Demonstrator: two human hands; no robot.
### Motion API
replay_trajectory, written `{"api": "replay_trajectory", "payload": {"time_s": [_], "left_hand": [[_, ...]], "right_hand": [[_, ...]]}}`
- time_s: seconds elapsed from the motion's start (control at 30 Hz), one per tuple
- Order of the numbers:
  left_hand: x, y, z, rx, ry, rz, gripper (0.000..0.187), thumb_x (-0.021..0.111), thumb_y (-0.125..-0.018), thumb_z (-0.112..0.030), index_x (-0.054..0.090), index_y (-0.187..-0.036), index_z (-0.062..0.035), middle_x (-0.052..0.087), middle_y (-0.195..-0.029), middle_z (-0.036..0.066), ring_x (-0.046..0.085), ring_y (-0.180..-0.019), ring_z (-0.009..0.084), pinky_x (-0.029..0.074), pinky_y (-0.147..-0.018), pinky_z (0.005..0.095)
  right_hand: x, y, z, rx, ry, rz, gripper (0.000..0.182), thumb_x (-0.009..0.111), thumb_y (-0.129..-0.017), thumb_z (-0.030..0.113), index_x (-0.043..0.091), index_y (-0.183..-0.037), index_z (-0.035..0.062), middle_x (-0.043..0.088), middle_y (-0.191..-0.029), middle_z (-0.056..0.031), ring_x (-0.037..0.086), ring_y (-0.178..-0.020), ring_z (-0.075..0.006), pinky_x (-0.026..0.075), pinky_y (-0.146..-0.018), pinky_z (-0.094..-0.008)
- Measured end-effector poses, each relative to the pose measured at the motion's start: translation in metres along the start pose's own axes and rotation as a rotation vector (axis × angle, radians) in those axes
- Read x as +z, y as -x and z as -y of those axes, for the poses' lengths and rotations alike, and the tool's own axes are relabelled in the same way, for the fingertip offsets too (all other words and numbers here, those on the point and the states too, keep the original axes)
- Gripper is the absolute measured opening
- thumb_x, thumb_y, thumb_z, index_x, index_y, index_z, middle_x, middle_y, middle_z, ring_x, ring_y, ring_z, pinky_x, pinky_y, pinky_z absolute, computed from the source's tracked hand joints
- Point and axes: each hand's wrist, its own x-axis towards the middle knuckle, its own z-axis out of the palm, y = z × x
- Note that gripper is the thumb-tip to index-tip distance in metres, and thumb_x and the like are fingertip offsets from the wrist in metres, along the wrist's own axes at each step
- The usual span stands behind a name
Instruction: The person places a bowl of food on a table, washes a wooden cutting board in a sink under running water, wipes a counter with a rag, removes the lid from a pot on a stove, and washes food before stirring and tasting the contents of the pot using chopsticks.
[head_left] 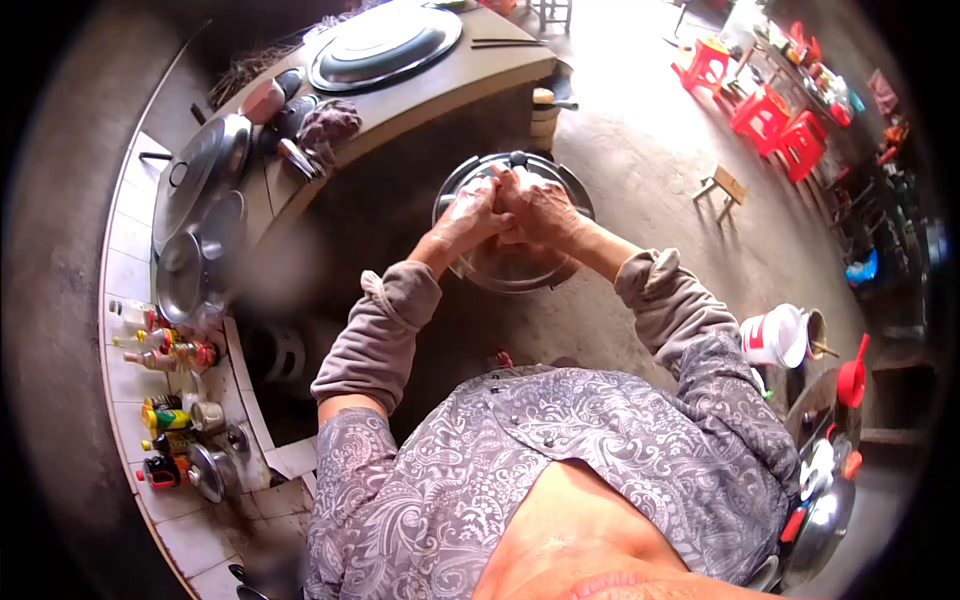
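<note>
In front of me, low over the floor, is a round metal pot with a shiny rim and a dark knob or clip at its far edge. Both my hands meet above its far half. My left hand has its fingers bent and pressed against the other hand, with whitish wet-looking patches on the skin. My right hand is closed, its fingers curled in toward the left. Whatever lies between them, if anything, is hidden by the fingers. Both sleeves are rolled up to the forearms.
A counter curves along the left, bearing a large metal lid, a rumpled cloth, metal pans and several bottles. Red stools, a small wooden stool and a white bucket stand to the right.
</note>
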Motion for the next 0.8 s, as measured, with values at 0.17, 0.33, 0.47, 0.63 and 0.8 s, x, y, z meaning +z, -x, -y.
{"api": "replay_trajectory", "payload": {"time_s": [0.17,0.33,0.47,0.63,0.8], "left_hand": [[-0.139,0.029,0.131,0.211,0.055,0.02,0.063,0.069,-0.069,-0.025,0.046,-0.121,0.002,0.058,-0.11,0.023,0.055,-0.104,0.0379,0.042,-0.091,0.0429],[-0.132,0.031,0.119,0.142,0.002,0.088,0.062,0.068,-0.074,-0.021,0.045,-0.129,-0.0022,0.054,-0.12,0.018,0.052,-0.113,0.0338,0.041,-0.098,0.039],[-0.147,0.098,0.183,0.236,0.029,-0.395,0.037,0.056,-0.082,-0.004,0.057,-0.12,-0.0038,0.058,-0.118,0.017,0.06,-0.103,0.0285,0.049,-0.087,0.0364],[-0.141,0.054,0.313,-0.264,-0.04,-0.781,0.026,0.057,-0.082,-0.008,0.064,-0.107,-0.0068,0.067,-0.095,0.015,0.065,-0.089,0.0293,0.052,-0.08,0.0384],[-0.09,0.001,0.365,-0.497,-0.257,-0.693,0.037,0.064,-0.078,-0.014,0.06,-0.114,-0.0056,0.061,-0.11,0.018,0.057,-0.105,0.0327,0.045,-0.093,0.0394]], "right_hand": [[0.067,-0.139,0.108,0.004,0.01,-0.112,0.098,0.068,-0.063,0.024,0.017,-0.146,0.0096,0.056,-0.099,-0.0199,0.061,-0.08,-0.0361,0.05,-0.068,-0.0446],[0.073,-0.13,0.084,0.025,-0.009,-0.074,0.095,0.071,-0.065,0.027,0.021,-0.144,0.0107,0.054,-0.101,-0.0213,0.059,-0.088,-0.0377,0.05,-0.076,-0.0466],[0.101,-0.152,0.132,-0.04,0.034,-0.016,0.101,0.078,-0.059,0.029,0.024,-0.143,0.0159,0.054,-0.106,-0.0208,0.058,-0.092,-0.0391,0.05,-0.076,-0.0464],[0.1,-0.228,0.054,-0.197,0.003,0.038,0.089,0.076,-0.061,0.029,0.032,-0.138,0.0158,0.053,-0.106,-0.0191,0.056,-0.097,-0.0376,0.047,-0.078,-0.0477],[0.107,-0.255,-0.03,-0.267,-0.052,0.146,0.081,0.075,-0.06,0.027,0.037,-0.131,0.0161,0.051,-0.1,-0.0155,0.054,-0.097,-0.0358,0.046,-0.077,-0.0466]]}}
